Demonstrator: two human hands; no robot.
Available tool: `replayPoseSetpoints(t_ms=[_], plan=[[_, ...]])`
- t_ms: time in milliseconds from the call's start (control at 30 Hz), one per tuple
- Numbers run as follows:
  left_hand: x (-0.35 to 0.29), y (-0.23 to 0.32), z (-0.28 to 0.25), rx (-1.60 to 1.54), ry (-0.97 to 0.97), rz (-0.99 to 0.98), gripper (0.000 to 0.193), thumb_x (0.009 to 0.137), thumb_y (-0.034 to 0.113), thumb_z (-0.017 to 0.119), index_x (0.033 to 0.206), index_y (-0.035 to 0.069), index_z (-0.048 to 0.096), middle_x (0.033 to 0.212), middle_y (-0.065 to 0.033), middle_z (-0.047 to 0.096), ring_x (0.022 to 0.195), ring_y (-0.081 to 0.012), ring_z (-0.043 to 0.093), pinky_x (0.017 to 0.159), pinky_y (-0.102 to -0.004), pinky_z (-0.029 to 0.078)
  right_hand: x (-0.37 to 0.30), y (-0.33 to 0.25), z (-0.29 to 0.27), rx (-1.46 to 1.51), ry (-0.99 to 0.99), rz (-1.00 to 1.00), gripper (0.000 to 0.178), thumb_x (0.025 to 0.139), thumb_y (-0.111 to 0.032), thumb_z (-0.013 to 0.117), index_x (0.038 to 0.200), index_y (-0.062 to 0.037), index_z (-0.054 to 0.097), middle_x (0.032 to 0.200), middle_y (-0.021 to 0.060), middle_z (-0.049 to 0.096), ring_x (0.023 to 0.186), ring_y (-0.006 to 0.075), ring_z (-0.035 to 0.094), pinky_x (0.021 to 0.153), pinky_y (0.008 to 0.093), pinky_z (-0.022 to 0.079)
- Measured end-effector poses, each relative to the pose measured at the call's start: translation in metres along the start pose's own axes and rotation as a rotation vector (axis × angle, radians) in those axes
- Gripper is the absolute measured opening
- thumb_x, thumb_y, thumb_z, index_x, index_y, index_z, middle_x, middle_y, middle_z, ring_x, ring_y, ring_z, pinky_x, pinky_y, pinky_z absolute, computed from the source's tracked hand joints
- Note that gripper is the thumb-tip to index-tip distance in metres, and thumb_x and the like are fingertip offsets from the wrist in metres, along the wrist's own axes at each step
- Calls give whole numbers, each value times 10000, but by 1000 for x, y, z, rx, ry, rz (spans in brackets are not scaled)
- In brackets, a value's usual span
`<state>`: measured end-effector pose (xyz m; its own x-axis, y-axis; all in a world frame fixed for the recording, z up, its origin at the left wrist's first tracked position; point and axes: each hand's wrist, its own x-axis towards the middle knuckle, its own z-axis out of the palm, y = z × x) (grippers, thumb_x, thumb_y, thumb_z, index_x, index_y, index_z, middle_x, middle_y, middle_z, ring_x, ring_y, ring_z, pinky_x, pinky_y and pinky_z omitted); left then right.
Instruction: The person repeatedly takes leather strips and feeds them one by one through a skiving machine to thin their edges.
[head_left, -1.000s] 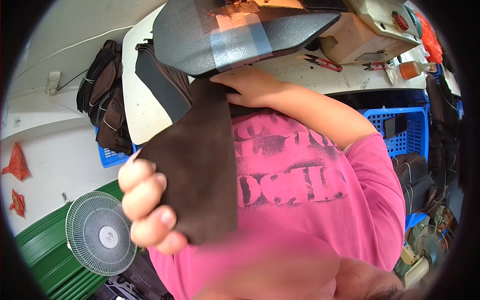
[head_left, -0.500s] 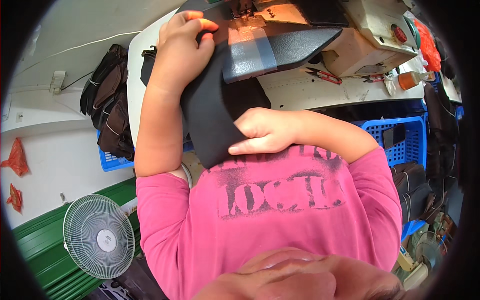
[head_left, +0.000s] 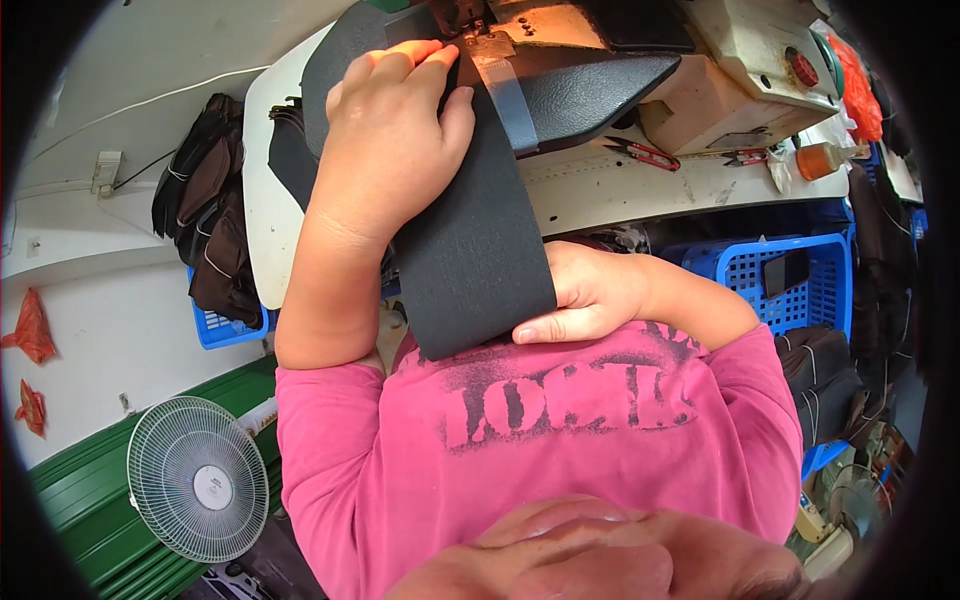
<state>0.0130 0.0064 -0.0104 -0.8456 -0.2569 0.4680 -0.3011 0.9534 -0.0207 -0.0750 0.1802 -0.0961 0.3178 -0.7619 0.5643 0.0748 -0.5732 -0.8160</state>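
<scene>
Item 1: black fabric panel (head_left: 475, 235), one broad strip. Upper end on the padded black surface (head_left: 605, 92), just beside the presser foot (head_left: 484, 38); lower end hanging past the table (head_left: 600, 190) edge, in front of the person's pink shirt (head_left: 560, 465).

Item 2: left hand (head_left: 395, 135). Palm down, fingers lightly bent and close together, thumb set apart; resting on the panel rather than clasping it, fingertips near the lit presser foot.

Item 3: right hand (head_left: 595, 295). At the panel's lower right edge, thumb showing below it, fingers hidden behind — how firmly they close cannot be told.

Item 4: grey tape (head_left: 512, 105), across the padded surface, right of the panel.

Item 5: red-handled snips (head_left: 645, 152), on the table, well apart from both hands.

Handling notes, by judgement: light, even pressure from the left palm should keep the panel flat; fingertips best kept short of the foot. The right hand does well to carry the hanging end's weight — slack, untwisted, never tugging the upper edge askew.
</scene>
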Motion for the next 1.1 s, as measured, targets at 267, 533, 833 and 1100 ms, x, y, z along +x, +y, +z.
replayPoseSetpoints(t_ms=[267, 533, 833, 1100], plan=[[4, 0, 5, -14, 10, -26, 344, 864, 228, 614, 1168, 78, 670, 1138, -162, 630, 1068, -365, 556, 968, -427, 429, -6, 3, -3, 19, 3, 2, 211, 939, -154, 603, 813, 15, 611, 740, 150, 601, 671, 313, 581, 627, 365, 464], [8, 6, 4, 11, 6, -29, 344, 872, 268, 623, 1151, 77, 684, 1129, -167, 653, 1065, -357, 578, 953, -421, 449, -13, 5, -6, 24, 34, -1, 135, 889, -120, 665, 848, 6, 637, 775, 119, 632, 704, 261, 601, 654, 338, 480], [12, -2, 10, -73, -3, -47, 333, 889, 278, 629, 1139, 70, 699, 1183, -236, 631, 1124, -388, 569, 981, -407, 429, -18, -1, -10, 188, 230, 85, 157, 891, -79, 649, 998, 35, 653, 952, 121, 677, 889, 203, 635, 804, 314, 497], [12, -10, 13, -178, 33, -56, 326, 837, 292, 653, 1087, 96, 727, 1168, -264, 631, 1115, -383, 587, 973, -420, 441, -30, 10, -23, 159, 227, 89, 184, 932, -115, 603, 1008, 48, 644, 964, 137, 672, 888, 207, 628, 792, 322, 485]])
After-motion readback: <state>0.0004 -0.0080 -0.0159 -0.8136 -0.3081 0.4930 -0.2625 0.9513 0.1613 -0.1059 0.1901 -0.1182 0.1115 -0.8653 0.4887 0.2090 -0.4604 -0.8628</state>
